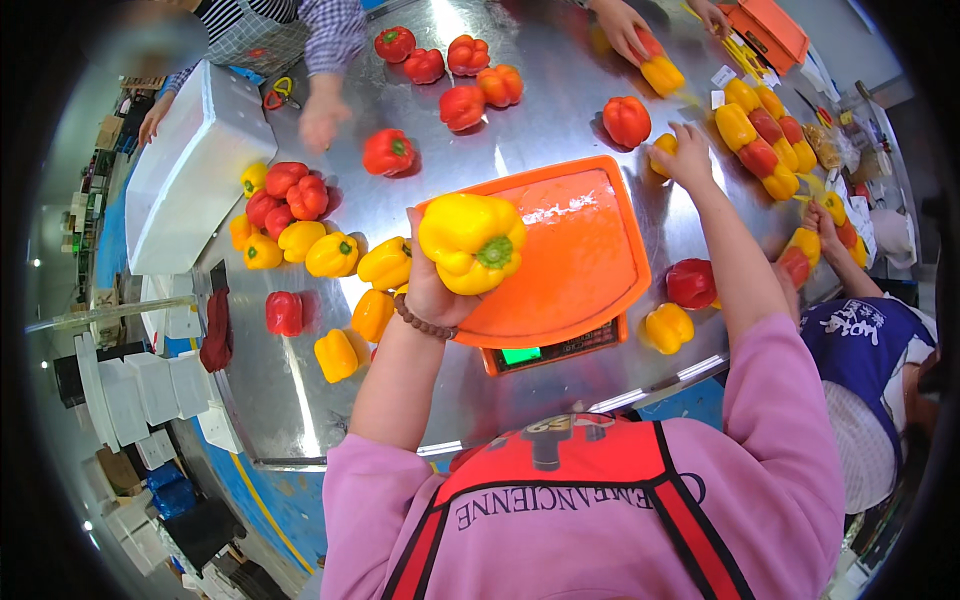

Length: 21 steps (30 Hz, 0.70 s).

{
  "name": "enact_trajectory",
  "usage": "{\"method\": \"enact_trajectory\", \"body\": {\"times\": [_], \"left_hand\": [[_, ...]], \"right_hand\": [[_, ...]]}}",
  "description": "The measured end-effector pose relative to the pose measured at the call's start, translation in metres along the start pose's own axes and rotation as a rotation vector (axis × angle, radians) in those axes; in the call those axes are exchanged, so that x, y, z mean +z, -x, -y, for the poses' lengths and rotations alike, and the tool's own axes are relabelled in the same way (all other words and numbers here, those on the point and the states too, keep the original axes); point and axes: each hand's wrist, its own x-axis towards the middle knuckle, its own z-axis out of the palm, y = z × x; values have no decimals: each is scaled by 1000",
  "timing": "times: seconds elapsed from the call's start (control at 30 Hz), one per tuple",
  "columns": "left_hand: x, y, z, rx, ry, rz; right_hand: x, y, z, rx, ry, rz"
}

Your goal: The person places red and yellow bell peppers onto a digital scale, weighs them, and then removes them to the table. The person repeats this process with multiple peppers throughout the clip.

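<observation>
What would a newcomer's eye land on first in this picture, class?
First, the big yellow bell pepper held up in the left hand, just over the orange scale tray at the centre. Next, the red, yellow and orange peppers scattered across the shiny steel table, while the right hand grips a small yellow pepper farther off.

Yellow pepper (472, 243) with green stem, orange scale tray (580, 260), silvery steel table (300, 400).

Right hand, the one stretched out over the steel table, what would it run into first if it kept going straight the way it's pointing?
The right hand already rests on a yellow pepper. Straight on, up the picture, the first thing it would probably meet is the red-orange pepper, though depth is hard to judge here.
</observation>
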Motion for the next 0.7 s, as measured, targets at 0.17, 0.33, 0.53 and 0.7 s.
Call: {"method": "enact_trajectory", "body": {"times": [0.17,0.33,0.53,0.7], "left_hand": [[5,3,5,-10,-213,-6],[15,6,11,-55,-624,-115],[29,35,8,372,-1060,-125],[40,47,16,447,-751,-100]], "right_hand": [[-86,24,134,-164,-1181,405],[-135,87,215,-291,-1204,894],[-135,125,234,251,-1566,747],[-137,142,237,363,-1809,776]]}}
